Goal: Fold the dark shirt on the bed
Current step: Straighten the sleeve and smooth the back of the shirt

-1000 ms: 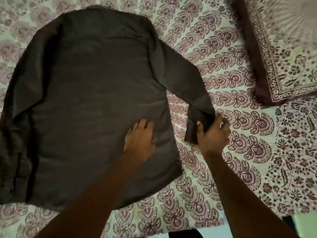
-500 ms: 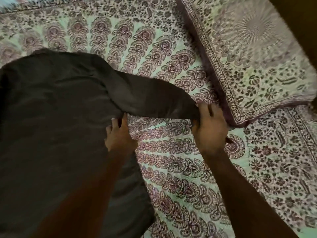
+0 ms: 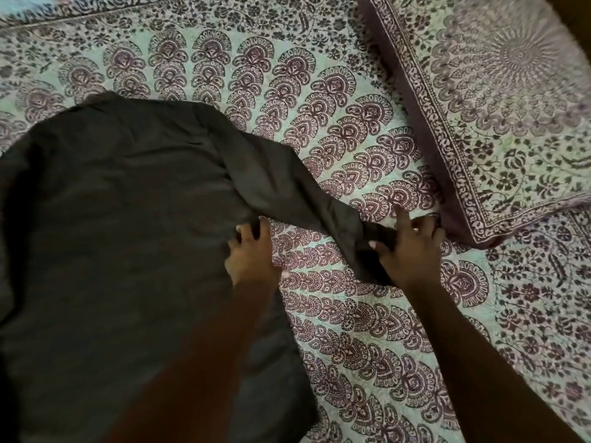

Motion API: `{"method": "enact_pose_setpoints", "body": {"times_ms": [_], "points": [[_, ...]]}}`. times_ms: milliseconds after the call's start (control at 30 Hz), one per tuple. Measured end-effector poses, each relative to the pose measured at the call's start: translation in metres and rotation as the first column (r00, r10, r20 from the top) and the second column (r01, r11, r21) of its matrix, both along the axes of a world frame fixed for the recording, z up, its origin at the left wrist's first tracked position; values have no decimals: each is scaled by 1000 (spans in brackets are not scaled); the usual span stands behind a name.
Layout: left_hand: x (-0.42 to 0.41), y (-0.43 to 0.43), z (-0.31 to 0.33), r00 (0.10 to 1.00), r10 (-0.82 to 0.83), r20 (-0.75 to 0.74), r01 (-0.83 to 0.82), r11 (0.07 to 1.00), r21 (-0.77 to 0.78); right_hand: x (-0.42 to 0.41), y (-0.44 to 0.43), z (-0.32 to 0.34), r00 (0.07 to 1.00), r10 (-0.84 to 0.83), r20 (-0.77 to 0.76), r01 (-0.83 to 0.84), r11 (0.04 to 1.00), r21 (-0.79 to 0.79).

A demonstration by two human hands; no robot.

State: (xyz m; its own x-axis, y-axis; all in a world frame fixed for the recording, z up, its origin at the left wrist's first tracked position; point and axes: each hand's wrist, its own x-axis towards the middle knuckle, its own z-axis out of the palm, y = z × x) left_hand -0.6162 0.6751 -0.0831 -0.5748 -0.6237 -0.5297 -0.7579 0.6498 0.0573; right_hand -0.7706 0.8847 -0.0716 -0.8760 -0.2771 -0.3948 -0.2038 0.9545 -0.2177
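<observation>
The dark shirt (image 3: 121, 238) lies spread flat on the patterned bedcover (image 3: 351, 330), filling the left half of the view. Its right sleeve (image 3: 287, 183) stretches diagonally down to the right. My left hand (image 3: 252, 254) rests on the shirt's side edge just below the armpit, fingertips on the fabric and thumb on the bedcover. My right hand (image 3: 411, 251) lies over the sleeve's cuff end, thumb on top of the dark cloth, fingers spread out straight on the bedcover beyond it. The shirt's left side runs out of view.
A pillow (image 3: 499, 116) in the same print lies at the upper right, its near corner just beyond my right fingers. Bare bedcover shows above the shirt and to the lower right.
My right hand drew the sleeve out to the right and laid its cuff down; its grip has loosened to spread fingers. My left hand slid from the lower body up to the armpit edge.
</observation>
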Motion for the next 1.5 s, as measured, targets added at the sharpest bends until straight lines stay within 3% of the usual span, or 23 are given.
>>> {"method": "enact_pose_setpoints", "body": {"times_ms": [67,167,467,600,733,900,1100,1333,1400,1500], "points": [[0,-3,-1,1000,-15,2,15,1000,2,-5,-2,-5,989,-52,141,28,985,169],[0,-5,-3,1000,-23,-4,23,1000,4,-12,-2,-13,974,-100,204,57,977,206],[-9,-4,9,998,-21,60,19,999,45,-54,4,63,999,-7,-47,6,1000,-24],[-30,-1,21,993,95,70,-100,992,73,-98,14,101,983,0,-186,-15,997,-75],[-71,-3,29,988,59,-139,-75,990,-117,-147,11,125,969,123,-215,-132,991,-27],[-136,-7,12,951,-22,-310,-12,994,-106,-209,3,130,919,305,-250,-295,952,77],[-191,-14,-17,948,105,-300,-93,994,55,-267,-5,116,830,467,-304,-434,884,173],[-208,-9,-47,970,106,-219,-96,994,54,-301,-4,95,853,477,-215,-427,872,241],[-209,-6,-55,975,98,-198,-93,995,31,-299,0,89,844,459,-277,-385,879,282],[-213,0,-61,969,125,-214,-125,992,14,-281,1,80,682,566,-463,-461,824,329]]}}
